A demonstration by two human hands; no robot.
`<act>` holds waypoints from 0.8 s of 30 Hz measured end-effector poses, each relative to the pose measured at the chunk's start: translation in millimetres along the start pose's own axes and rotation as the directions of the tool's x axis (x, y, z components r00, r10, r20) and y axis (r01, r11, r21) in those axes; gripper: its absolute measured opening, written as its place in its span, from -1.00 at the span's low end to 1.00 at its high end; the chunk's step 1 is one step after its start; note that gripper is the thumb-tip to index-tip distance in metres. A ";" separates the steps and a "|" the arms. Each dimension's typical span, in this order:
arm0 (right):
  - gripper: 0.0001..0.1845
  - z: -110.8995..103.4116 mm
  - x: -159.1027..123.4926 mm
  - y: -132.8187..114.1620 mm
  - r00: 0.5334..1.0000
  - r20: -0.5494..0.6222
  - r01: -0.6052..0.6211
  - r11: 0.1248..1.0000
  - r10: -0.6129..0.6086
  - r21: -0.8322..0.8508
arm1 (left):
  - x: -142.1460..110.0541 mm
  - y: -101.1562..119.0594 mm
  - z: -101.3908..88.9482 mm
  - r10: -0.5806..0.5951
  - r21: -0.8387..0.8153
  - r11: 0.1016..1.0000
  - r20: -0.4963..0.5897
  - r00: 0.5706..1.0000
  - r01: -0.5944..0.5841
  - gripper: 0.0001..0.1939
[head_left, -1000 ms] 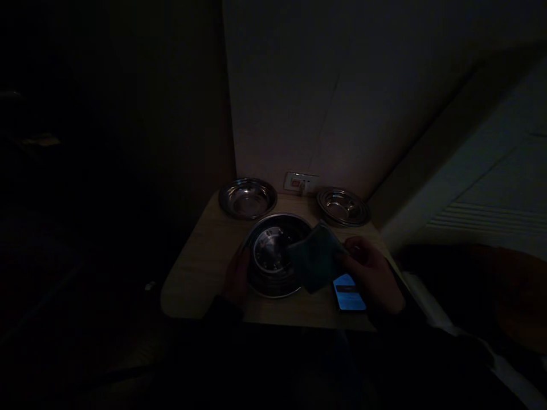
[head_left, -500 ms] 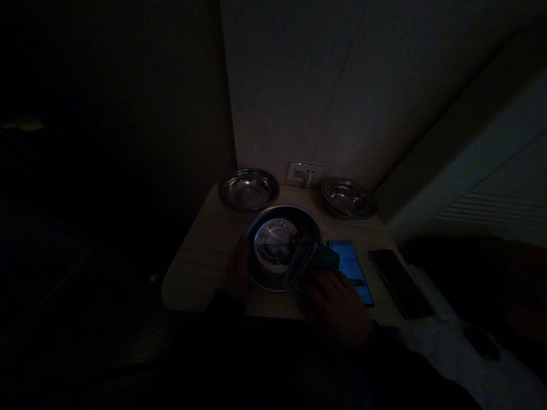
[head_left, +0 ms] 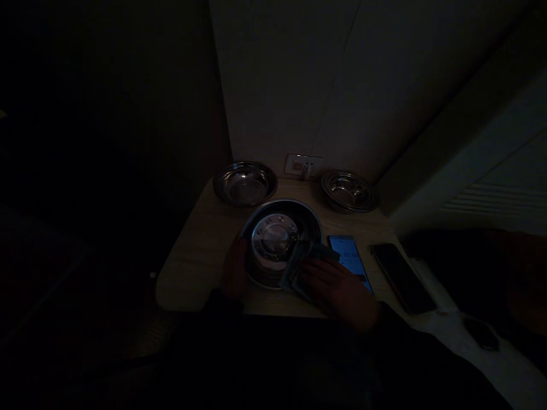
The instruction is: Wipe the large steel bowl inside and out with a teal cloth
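Note:
A round metal bowl (head_left: 273, 236) stands near the front of a small wooden table (head_left: 192, 256). My left hand (head_left: 235, 267) grips its left rim; the fingers are dim in the dark. On the bowl's right front side my right hand (head_left: 337, 287) presses a folded bluish cloth (head_left: 299, 267) against the inside and rim. Its fingers are closed over the cloth, partly hiding it and that part of the bowl.
A shallow metal bowl (head_left: 245, 185) sits at the back left, stacked metal bowls (head_left: 350, 191) at the back right. A lit phone (head_left: 348, 256) and a dark phone (head_left: 401, 279) lie to the right. A wall socket (head_left: 303, 165) is behind.
My right hand has flattened a little further over the cloth at the bowl's right side. The view has shifted slightly, and my left hand stays at the left rim.

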State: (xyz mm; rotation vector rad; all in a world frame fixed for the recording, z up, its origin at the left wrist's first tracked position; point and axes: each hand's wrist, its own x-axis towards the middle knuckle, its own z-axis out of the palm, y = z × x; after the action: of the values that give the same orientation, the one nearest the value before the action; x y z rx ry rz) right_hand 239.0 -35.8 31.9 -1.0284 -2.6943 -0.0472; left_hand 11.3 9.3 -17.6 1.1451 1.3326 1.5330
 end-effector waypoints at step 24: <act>-0.63 32.6 8.0 -39.1 0.953 -0.167 -0.260 0.966 0.254 -0.012 | -1.1 8.0 1.0 0.047 0.138 0.990 -0.038 0.998 -0.042 -0.49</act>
State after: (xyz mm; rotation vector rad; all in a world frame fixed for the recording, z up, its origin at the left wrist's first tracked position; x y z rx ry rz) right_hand 200.1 -56.0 4.8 -1.3161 -2.4011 -0.1229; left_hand 12.6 7.4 -9.9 1.2421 1.4681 1.5231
